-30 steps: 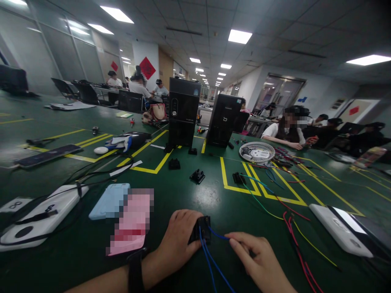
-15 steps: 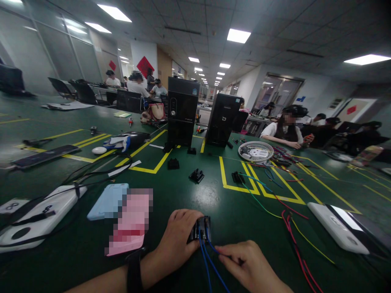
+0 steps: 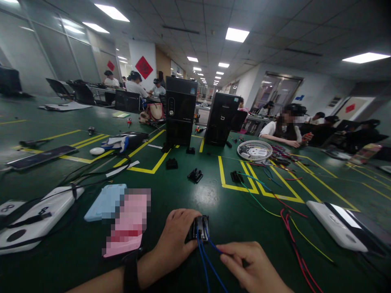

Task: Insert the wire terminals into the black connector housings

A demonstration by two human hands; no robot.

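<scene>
My left hand (image 3: 177,231) is closed around the left side of a small black terminal block (image 3: 205,223) on the green table. Several blue wires (image 3: 205,260) run from the block toward me. Between thumb and forefinger, my right hand (image 3: 249,260) pinches one blue wire a little to the right of the block; its upper end reaches the block's right side. Whether that end is fastened inside is too small to tell. Farther up the table sit similar black blocks (image 3: 195,175), one of them (image 3: 236,177) with green and blue wires attached.
Left of my hands lie a pink phone-shaped thing (image 3: 130,219), a light blue case (image 3: 105,201) and a white device with a cord (image 3: 45,215). Red wires (image 3: 295,244) and a white power bank (image 3: 336,226) are on the right. Two black computer towers (image 3: 181,112) and a white basket (image 3: 255,150) stand beyond.
The view has shifted slightly, so most things sit a little farther left. Both hands keep their grips, the left on the block and the right on the blue wire.
</scene>
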